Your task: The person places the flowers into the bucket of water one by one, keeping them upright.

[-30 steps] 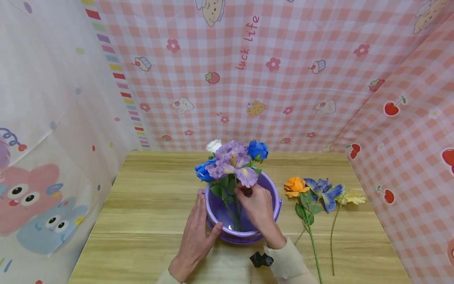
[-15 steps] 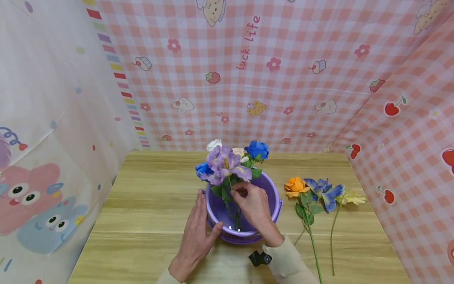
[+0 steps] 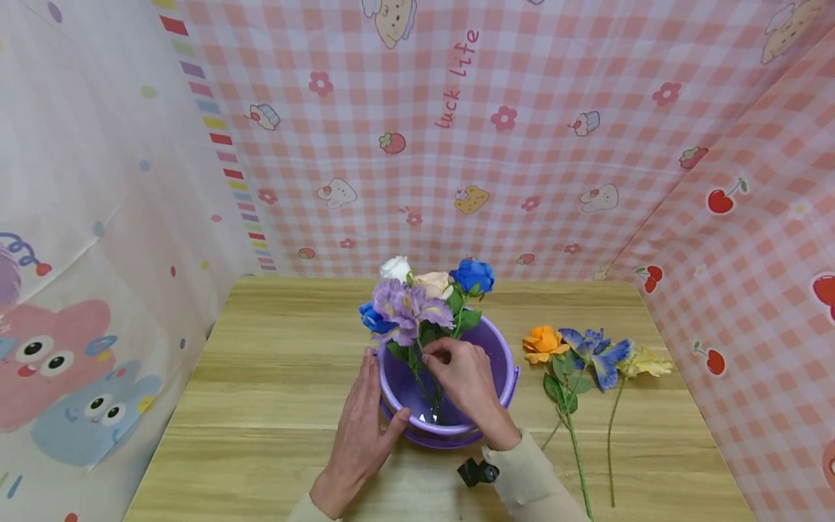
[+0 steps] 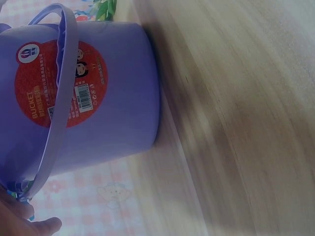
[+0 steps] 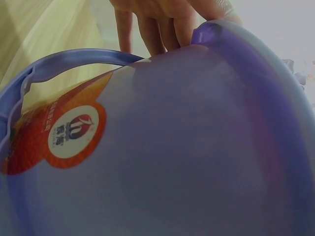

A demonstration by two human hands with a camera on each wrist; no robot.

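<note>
A purple bucket (image 3: pixel 450 431) holds several artificial flowers. In it stand a lilac iris (image 3: pixel 406 308), a white rose (image 3: pixel 394 268), a cream rose (image 3: pixel 435 283) and two blue roses (image 3: pixel 472 276). Over the bucket, my right hand (image 3: pixel 464 373) pinches the green stem of the iris between thumb and fingertips. My left hand (image 3: pixel 361 428) rests flat against the bucket's left side, fingers straight, thumb near the front rim. The left wrist view shows the bucket's wall (image 4: pixel 128 93) and handle, with a red label (image 4: pixel 37 83). Stem ends inside the bucket are partly hidden.
To the right on the wooden table (image 3: pixel 274 391) lie an orange rose (image 3: pixel 544 343), a blue iris (image 3: pixel 599 355) and a pale yellow flower (image 3: pixel 646 360). A black object (image 3: pixel 478 473) is beside my right sleeve. Patterned cloth (image 3: pixel 417 145) hangs behind and at both sides.
The lilac iris has shifted left and slightly down with my right hand, which moved a little left. The cream rose behind it has come into sight. My left hand has stayed put.
</note>
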